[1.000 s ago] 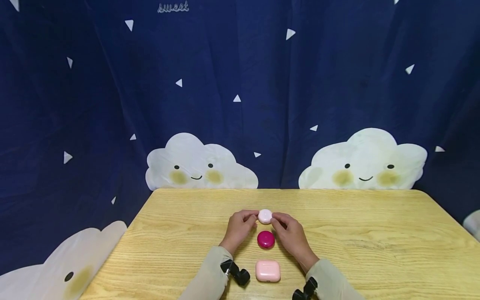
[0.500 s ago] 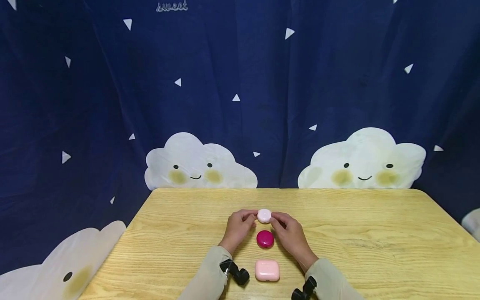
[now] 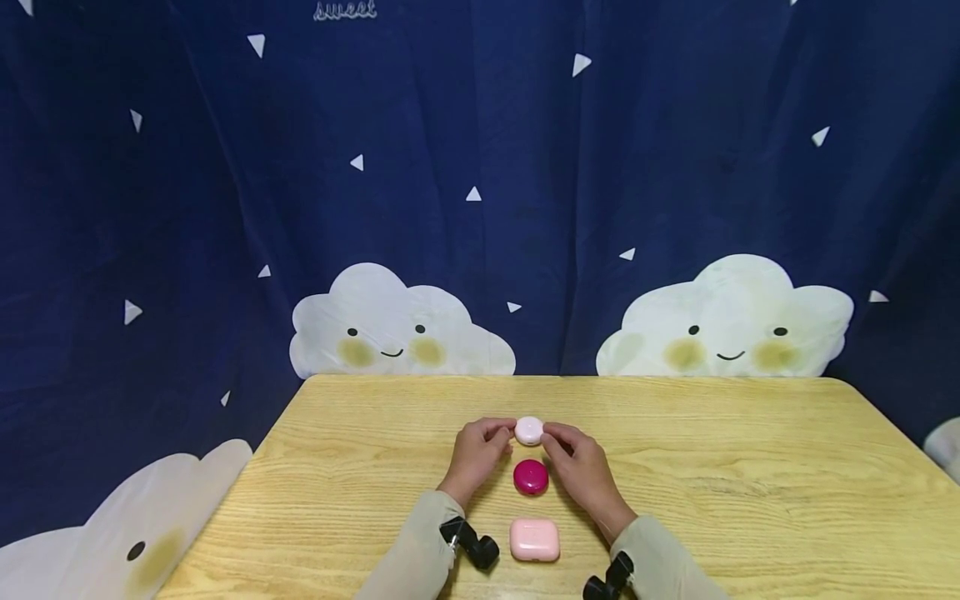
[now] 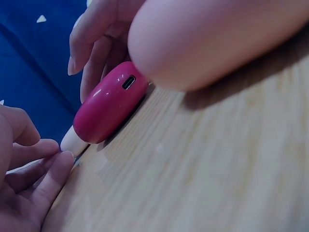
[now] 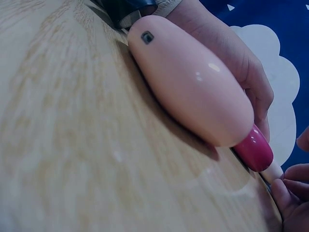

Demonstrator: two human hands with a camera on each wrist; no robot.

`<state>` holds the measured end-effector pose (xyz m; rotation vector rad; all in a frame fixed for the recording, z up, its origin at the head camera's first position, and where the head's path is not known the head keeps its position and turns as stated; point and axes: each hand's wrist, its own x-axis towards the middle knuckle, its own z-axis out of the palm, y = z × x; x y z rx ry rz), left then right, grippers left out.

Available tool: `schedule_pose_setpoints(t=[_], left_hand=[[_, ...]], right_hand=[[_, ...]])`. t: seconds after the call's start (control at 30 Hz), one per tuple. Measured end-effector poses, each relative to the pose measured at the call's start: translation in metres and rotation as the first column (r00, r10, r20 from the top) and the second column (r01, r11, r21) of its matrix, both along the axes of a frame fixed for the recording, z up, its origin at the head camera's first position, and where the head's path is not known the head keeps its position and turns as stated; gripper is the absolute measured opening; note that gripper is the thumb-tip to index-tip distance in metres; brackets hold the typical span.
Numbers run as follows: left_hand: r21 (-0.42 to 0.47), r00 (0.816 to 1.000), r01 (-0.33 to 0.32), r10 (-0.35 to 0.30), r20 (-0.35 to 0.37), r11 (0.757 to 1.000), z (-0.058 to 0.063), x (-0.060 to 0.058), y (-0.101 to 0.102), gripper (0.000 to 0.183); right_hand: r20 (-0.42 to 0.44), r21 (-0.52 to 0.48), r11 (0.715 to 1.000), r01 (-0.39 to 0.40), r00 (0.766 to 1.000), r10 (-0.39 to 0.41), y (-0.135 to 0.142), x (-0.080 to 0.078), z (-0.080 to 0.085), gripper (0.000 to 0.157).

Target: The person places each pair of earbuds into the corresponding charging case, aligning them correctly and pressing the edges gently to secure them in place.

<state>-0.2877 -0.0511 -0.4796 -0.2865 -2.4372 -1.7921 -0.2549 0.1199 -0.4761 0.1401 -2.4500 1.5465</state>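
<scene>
A small round pale pink earbud case [image 3: 529, 431] lies on the table between both hands. My left hand [image 3: 474, 458] holds its left edge with index finger and thumb. On the opposite edge, the fingertips of my right hand [image 3: 587, 473] grip the same case. Directly below sits a round magenta earbud case [image 3: 531, 477], its charging port [image 4: 129, 82] visible in the left wrist view. Closest to me rests a rounded rectangular pink earbud case [image 3: 535, 540]. Neither hand touches these two. In both wrist views the pale case is mostly hidden.
The wooden table [image 3: 337, 500] stretches wide on both sides of the row of cases. Behind it hangs a dark blue curtain [image 3: 525, 167] with white clouds and triangles. A black camera mount [image 3: 471, 543] sits on the left wrist, and another [image 3: 611, 579] on the right.
</scene>
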Motion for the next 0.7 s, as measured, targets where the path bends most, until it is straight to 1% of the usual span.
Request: schedule_pose_setpoints(t=[0.13, 0.23, 0.3, 0.43, 0.47, 0.53, 0.6, 0.7], left_hand=[[0.012, 1.0, 0.004, -0.004, 0.0, 1.0, 0.0, -0.001, 0.0, 0.02], [0.038, 1.0, 0.012, -0.012, 0.004, 0.999, 0.002, 0.001, 0.001, 0.02], [0.063, 1.0, 0.019, -0.02, 0.008, 0.998, 0.008, 0.005, 0.001, 0.021], [0.12, 1.0, 0.025, -0.027, 0.015, 0.992, 0.025, 0.015, 0.0, 0.023], [0.131, 0.999, 0.025, -0.027, 0.016, 0.991, 0.029, 0.017, 0.0, 0.023], [0.158, 1.0, 0.02, -0.022, 0.015, 0.987, 0.033, 0.017, -0.001, 0.024], [0.181, 1.0, 0.012, -0.017, 0.025, 0.983, 0.033, 0.014, -0.001, 0.025], [0.199, 1.0, 0.001, -0.007, 0.028, 0.98, 0.026, 0.006, -0.002, 0.027]], right_hand=[[0.015, -0.001, 1.0, 0.018, 1.0, -0.018, 0.0, 0.0, 0.001, 0.027], [0.021, -0.017, 0.999, 0.029, 0.999, -0.028, 0.0, 0.0, 0.001, 0.028], [0.024, -0.041, 0.999, 0.031, 0.999, -0.03, -0.001, 0.001, 0.002, 0.028], [0.01, -0.088, 0.995, 0.04, 0.999, -0.039, 0.0, 0.001, 0.004, 0.03], [-0.002, -0.093, 0.995, 0.043, 0.999, -0.043, 0.0, 0.0, 0.005, 0.03], [-0.041, -0.088, 0.995, 0.043, 0.998, -0.046, 0.001, -0.001, 0.006, 0.029], [-0.083, -0.065, 0.997, 0.033, 0.996, -0.039, 0.002, -0.002, 0.007, 0.03], [-0.138, -0.004, 1.0, 0.003, 0.99, -0.004, 0.004, -0.003, 0.009, 0.033]])
